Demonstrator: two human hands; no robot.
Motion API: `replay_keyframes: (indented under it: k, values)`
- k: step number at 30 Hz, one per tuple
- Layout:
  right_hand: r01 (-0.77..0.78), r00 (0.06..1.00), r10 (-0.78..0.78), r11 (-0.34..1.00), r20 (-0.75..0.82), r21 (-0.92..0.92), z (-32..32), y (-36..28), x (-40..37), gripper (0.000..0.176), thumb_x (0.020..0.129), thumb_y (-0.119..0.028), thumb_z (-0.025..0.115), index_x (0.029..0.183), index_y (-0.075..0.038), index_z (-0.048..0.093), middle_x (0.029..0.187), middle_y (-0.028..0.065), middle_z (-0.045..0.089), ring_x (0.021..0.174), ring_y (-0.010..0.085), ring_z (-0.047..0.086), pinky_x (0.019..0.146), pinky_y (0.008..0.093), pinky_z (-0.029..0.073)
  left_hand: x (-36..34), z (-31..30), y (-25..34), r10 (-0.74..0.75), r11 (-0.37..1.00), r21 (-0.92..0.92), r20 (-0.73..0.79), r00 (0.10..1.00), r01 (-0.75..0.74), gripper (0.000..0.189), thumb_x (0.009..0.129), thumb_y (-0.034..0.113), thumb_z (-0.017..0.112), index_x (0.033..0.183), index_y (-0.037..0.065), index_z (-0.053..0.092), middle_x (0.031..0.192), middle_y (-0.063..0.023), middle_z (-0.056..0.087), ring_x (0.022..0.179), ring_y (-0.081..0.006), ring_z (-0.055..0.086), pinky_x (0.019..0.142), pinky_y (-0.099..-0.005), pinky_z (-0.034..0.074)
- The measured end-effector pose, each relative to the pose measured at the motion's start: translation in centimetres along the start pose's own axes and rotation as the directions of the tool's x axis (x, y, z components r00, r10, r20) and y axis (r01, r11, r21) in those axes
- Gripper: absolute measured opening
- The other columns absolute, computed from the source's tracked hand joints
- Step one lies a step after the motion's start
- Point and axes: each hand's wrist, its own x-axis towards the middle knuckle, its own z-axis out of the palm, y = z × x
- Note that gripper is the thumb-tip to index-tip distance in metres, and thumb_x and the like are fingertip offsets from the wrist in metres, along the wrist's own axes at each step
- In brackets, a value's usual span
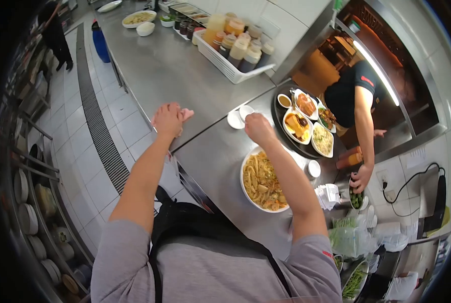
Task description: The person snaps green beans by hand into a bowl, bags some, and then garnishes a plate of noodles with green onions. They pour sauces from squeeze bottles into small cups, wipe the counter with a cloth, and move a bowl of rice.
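Observation:
My left hand (pixel 168 121) is closed over a pink cloth (pixel 187 114) at the counter's front edge; part of the cloth sticks out past the fingers. My right hand (pixel 259 129) reaches over the steel counter, its fingers pinched at the rim of a small white dish (pixel 245 111). A second small white dish (pixel 235 120) lies right beside that one. Under my right forearm stands a large white bowl of noodles (pixel 262 183), partly covered by the arm. Behind my right hand is a dark round tray (pixel 278 117) carrying several filled dishes and a sauce cup.
A co-worker's hand (pixel 361 179) reaches through the pass window into a container of green limes (pixel 356 198). A white basket of sauce bottles (pixel 234 71) stands by the wall. A small white cup (pixel 313 168) sits right of the noodles. Another person (pixel 57 34) stands far left.

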Motion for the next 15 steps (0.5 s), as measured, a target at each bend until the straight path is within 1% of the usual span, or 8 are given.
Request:
replay_keyframes:
  k: [4, 8, 9, 11, 12, 13, 14, 15]
  values:
    - [0.037, 0.998, -0.031, 0.994, 0.061, -0.098, 4.0, -0.7, 1.6, 0.009, 0.072, -0.006, 0.052, 0.075, -0.003, 0.059, 0.081, 0.0154, 0.059, 0.082, 0.0312, 0.058, 0.074, 0.0385, 0.048, 0.2, -0.4, -0.3, 0.001, 0.997, -0.082, 0.019, 1.0, 0.001, 0.019, 0.074, 0.023, 0.056, 0.091, 0.014, 0.055, 0.093, -0.009, 0.053, 0.089, -0.0287, 0.052, 0.076, -0.0417, 0.04]
    - [-0.103, 0.993, 0.108, 0.991, 0.053, -0.091, 3.5, -3.5, 2.5, 0.009, 0.074, -0.006, 0.052, 0.077, -0.003, 0.059, 0.081, 0.0143, 0.058, 0.081, 0.0305, 0.058, 0.07, 0.0386, 0.049, 0.9, -1.2, -0.2, -0.058, 0.986, -0.15, 0.138, 0.989, 0.079, 0.023, 0.073, 0.023, 0.057, 0.094, 0.014, 0.056, 0.096, -0.0089, 0.055, 0.089, -0.0286, 0.054, 0.075, -0.0411, 0.043]
    - [-0.132, 0.988, 0.143, 0.979, -0.061, 0.153, 2.5, -6.5, 3.6, 0.007, 0.073, -0.006, 0.053, 0.076, -0.004, 0.059, 0.081, 0.0136, 0.058, 0.08, 0.0307, 0.058, 0.068, 0.0387, 0.048, 1.5, -1.3, -1.0, -0.052, 0.984, -0.159, 0.143, 0.988, 0.075, 0.023, 0.073, 0.023, 0.057, 0.094, 0.014, 0.056, 0.096, -0.0089, 0.055, 0.089, -0.0286, 0.054, 0.075, -0.0411, 0.043]
    - [-0.087, 0.917, 0.273, 0.849, -0.291, 0.521, 3.1, -13.4, 5.5, 0.005, 0.071, -0.006, 0.059, 0.075, -0.006, 0.058, 0.081, 0.0123, 0.056, 0.074, 0.032, 0.056, 0.063, 0.0398, 0.045, 3.7, -1.5, -3.9, 0.11, 0.807, -0.58, 0.333, 0.936, 0.112, 0.028, 0.071, 0.022, 0.058, 0.097, 0.012, 0.057, 0.094, -0.0103, 0.058, 0.085, -0.031, 0.057, 0.073, -0.0419, 0.047]
    - [0.041, 0.898, 0.268, 0.739, -0.348, 0.673, 3.2, -17.6, 6.6, 0.008, 0.068, 0.0, 0.058, 0.074, -0.005, 0.06, 0.075, 0.0109, 0.055, 0.075, 0.0284, 0.054, 0.066, 0.0346, 0.044, 5.4, -0.1, -7.4, 0.239, 0.91, -0.399, 0.28, 0.93, -0.113, 0.029, 0.073, 0.021, 0.058, 0.1, 0.011, 0.057, 0.092, -0.0103, 0.059, 0.081, -0.0295, 0.059, 0.07, -0.0393, 0.048]
    - [0.089, 0.983, 0.042, 0.75, -0.18, 0.655, 3.4, -21.3, 7.5, 0.027, 0.071, -0.002, 0.058, 0.097, -0.009, 0.062, 0.108, 0.0158, 0.051, 0.103, 0.0303, 0.049, 0.078, 0.0365, 0.044, 7.2, 1.2, -12.0, 0.371, 0.925, -0.185, 0.261, 0.891, -0.331, 0.03, 0.076, 0.02, 0.057, 0.103, 0.009, 0.056, 0.09, -0.0103, 0.061, 0.077, -0.0281, 0.061, 0.067, -0.0368, 0.05]
    - [0.103, 0.994, -0.07, 0.791, -0.078, 0.603, 3.3, -26.1, 7.9, 0.045, 0.072, -0.004, 0.06, 0.115, -0.014, 0.05, 0.125, 0.0155, 0.035, 0.116, 0.0321, 0.036, 0.088, 0.0424, 0.038, 10.0, 1.4, -16.6, 0.328, 0.807, -0.577, 0.253, 0.91, -0.131, 0.028, 0.079, 0.02, 0.055, 0.104, 0.008, 0.054, 0.087, -0.0092, 0.061, 0.072, -0.0244, 0.061, 0.062, -0.0339, 0.05]
    - [0.128, 0.983, -0.179, 0.821, 0.038, 0.557, 3.6, -30.1, 8.7, 0.065, 0.073, -0.006, 0.062, 0.133, -0.018, 0.037, 0.142, 0.0152, 0.018, 0.129, 0.034, 0.022, 0.098, 0.0483, 0.031, 12.0, 1.1, -20.0, 0.27, 0.524, -0.845, 0.282, 0.921, 0.105, 0.026, 0.083, 0.021, 0.052, 0.104, 0.006, 0.053, 0.084, -0.0081, 0.061, 0.066, -0.0207, 0.061, 0.057, -0.0309, 0.05]
